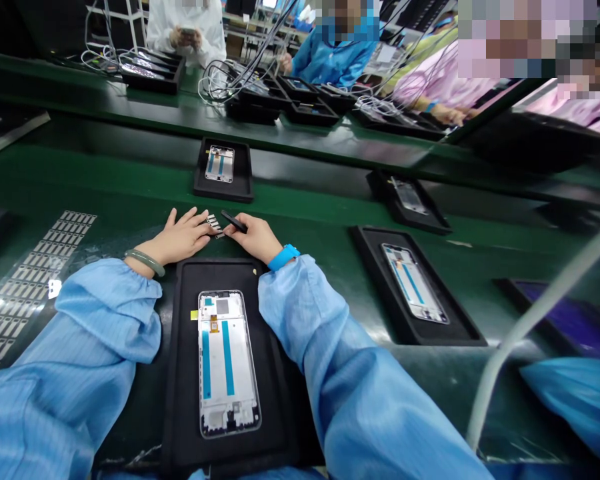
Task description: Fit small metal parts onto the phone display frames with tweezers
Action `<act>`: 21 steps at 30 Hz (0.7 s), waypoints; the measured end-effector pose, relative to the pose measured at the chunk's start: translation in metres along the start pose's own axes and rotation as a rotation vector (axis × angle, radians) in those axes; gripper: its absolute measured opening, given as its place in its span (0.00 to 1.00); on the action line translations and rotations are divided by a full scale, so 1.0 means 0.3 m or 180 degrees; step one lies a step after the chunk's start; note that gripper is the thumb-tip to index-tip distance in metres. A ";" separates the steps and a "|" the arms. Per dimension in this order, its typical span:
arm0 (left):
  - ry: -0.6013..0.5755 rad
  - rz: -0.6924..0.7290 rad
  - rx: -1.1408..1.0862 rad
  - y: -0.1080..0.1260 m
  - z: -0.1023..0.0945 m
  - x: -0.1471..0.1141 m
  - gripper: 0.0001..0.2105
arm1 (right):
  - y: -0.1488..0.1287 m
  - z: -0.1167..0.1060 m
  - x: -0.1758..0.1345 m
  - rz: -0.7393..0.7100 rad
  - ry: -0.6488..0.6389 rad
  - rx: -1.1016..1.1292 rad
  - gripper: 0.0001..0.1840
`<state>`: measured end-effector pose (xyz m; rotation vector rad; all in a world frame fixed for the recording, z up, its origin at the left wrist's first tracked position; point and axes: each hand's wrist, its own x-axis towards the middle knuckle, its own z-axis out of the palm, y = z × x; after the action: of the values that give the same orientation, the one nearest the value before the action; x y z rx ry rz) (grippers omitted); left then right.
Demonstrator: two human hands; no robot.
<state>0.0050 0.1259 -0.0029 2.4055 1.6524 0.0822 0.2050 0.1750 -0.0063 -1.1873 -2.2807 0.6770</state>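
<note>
My left hand (183, 237) lies flat on the green surface with its fingers spread, its fingertips at a small sheet of sticker-like pieces (214, 224). From the right, my right hand (255, 237) pinches a slim black tool (234, 221), probably tweezers, close to that sheet. Below both hands, nearer to me, a black tray (275, 400) carries an opened phone frame (243, 373). The frame is silver, with two blue strips and a yellow tab at its left edge. What the tool's tip touches is too small to make out.
Sheets of small rectangular pieces (35, 273) lie at the left. More black trays with phone frames stand behind (223, 190) and at the right (375, 267). A pale curved hose (520, 333) crosses the right side. People work across the bench beside cables (220, 83).
</note>
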 end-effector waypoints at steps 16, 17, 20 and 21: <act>0.0007 -0.0019 -0.0032 -0.003 0.008 0.002 0.19 | -0.009 -0.002 -0.002 -0.0023 -0.0045 -0.0315 0.02; 0.0006 -0.0016 -0.0027 -0.003 0.007 0.002 0.19 | -0.007 -0.003 -0.001 -0.0001 -0.0039 -0.0253 0.02; 0.0016 0.0001 -0.0010 -0.003 0.004 0.001 0.18 | 0.002 -0.005 0.000 0.0024 -0.0073 -0.0023 0.02; 0.0017 0.0005 -0.0006 -0.003 0.004 0.001 0.18 | 0.005 -0.006 0.000 0.0025 -0.0081 0.0046 0.02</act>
<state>0.0044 0.1264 -0.0041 2.4072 1.6521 0.0907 0.2070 0.1760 -0.0058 -1.1879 -2.2892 0.7143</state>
